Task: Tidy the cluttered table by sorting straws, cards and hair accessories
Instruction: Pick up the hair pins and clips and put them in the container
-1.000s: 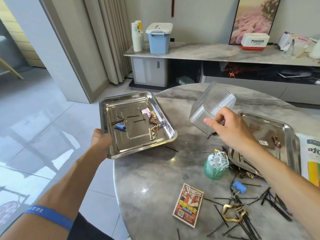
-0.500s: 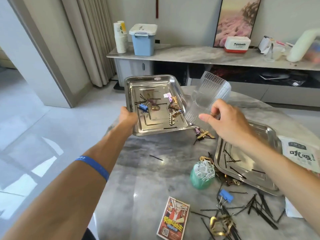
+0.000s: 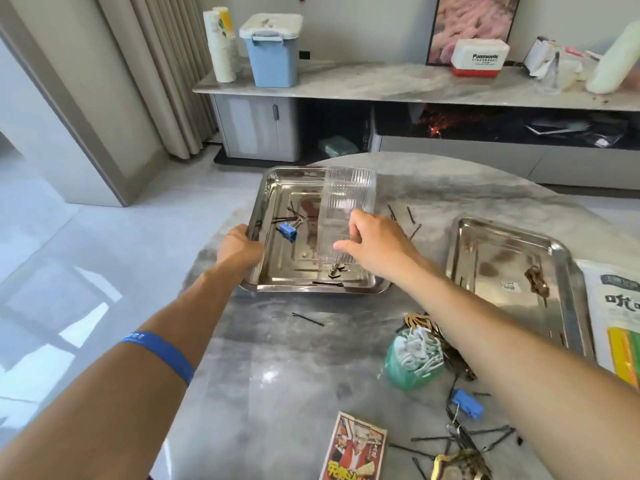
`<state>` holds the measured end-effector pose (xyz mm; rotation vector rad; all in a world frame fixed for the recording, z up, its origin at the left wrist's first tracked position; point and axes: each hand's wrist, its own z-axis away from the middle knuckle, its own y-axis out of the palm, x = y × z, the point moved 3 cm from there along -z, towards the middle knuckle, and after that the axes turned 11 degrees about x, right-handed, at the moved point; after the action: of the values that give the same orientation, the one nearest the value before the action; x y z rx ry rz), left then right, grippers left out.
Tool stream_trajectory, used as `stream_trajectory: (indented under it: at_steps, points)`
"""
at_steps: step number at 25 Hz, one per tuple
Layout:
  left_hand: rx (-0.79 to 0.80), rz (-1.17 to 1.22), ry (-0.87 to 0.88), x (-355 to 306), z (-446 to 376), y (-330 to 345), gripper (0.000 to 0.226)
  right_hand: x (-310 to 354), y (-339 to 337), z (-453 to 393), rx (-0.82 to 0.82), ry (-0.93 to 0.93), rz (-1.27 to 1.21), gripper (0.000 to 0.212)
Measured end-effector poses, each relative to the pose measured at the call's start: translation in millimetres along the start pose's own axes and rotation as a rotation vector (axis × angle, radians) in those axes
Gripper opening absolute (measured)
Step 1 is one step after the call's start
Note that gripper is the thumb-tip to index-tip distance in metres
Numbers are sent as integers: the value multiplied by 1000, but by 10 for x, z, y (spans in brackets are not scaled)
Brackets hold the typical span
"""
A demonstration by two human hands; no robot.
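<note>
Steel tray and clear box held over the counter

The steel tray [image 3: 277,188] is gripped at its left rim by the left hand [image 3: 239,245]; the ribbed clear box [image 3: 346,202] is pinched above it by the right hand [image 3: 375,242], on the marble counter [image 3: 277,368].

Your silver steel tray [image 3: 277,188], a clear ribbed box [image 3: 348,202], blue clip [image 3: 288,231], blue wristband [image 3: 162,355], grey marbled table [image 3: 277,375], green cup [image 3: 401,370], red-and-yellow card pack [image 3: 355,448], perhaps black hairpins [image 3: 307,319].

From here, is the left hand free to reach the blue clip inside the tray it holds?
Probably not: the left hand grips the tray rim. The blue clip lies uncovered just beside it, so only that grip prevents it.
</note>
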<state>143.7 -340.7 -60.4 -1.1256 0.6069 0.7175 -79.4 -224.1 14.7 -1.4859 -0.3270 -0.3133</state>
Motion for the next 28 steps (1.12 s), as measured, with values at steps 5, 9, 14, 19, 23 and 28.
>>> stream_trajectory:
  at_steps: [5,9,14,19,23,28]
  points:
    - [37,-161,-19,37,70,-11,27,97,106,3,139,-84,7,19]
    - [31,-300,-13,-2,286,-39,46,87,-110,300,188,-165,-149,32]
    - [-243,-181,273,-407,797,-135,52,-582,-424,1090,30,40,-227,10]
    - [-200,-74,612,-922,1529,322,31,-1305,-358,1909,163,212,111,21]
    - [144,-197,797,-1162,1987,985,18,-1580,-92,2200,352,247,216,35]
    - [535,-372,843,-1022,2265,1498,56,-1671,-76,2260,373,143,241,51]
